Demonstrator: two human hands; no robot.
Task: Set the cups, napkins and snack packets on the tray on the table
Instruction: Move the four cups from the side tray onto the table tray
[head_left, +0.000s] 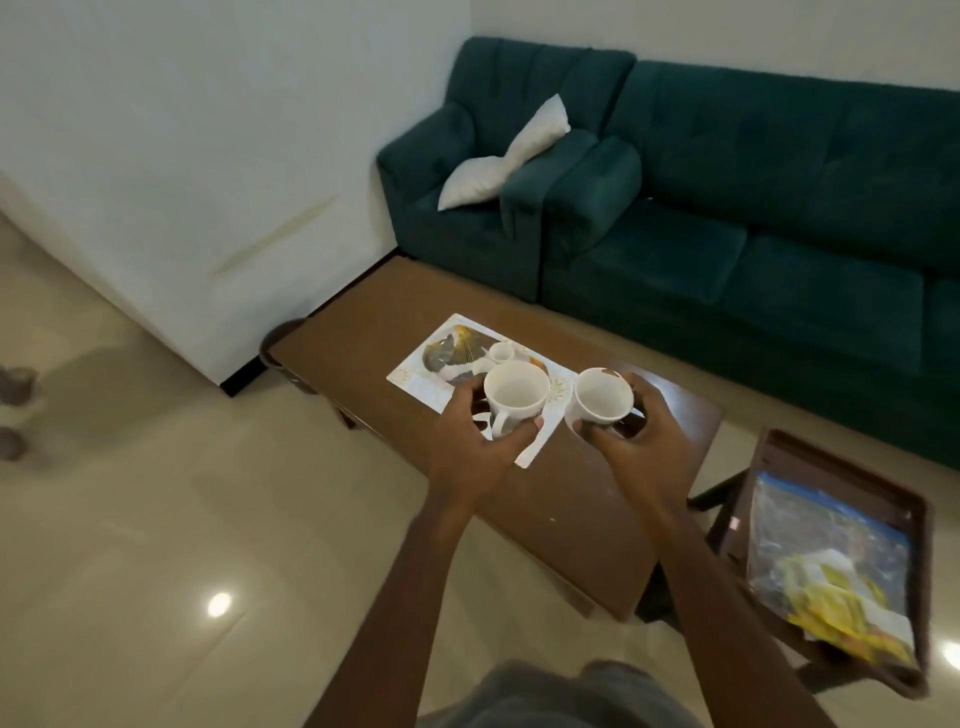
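While the left hand (478, 441) curls its fingers and thumb round a white handled mug (517, 392) over the patterned white tray (415, 382), the right hand (644, 441) grasps a second white cup (602, 400) just beside that tray's right edge; whether either cup touches down cannot be told. A small white cup (501, 352) stands on the tray behind the mug. The tray lies on a brown wooden coffee table (571, 514). To the right, a dark brown tray (919, 519) holds a clear plastic bag (821, 545) with yellow packets (831, 597). Beyond the table stand a green sofa (779, 182) and a green armchair (467, 228) bearing a white pillow (498, 161).
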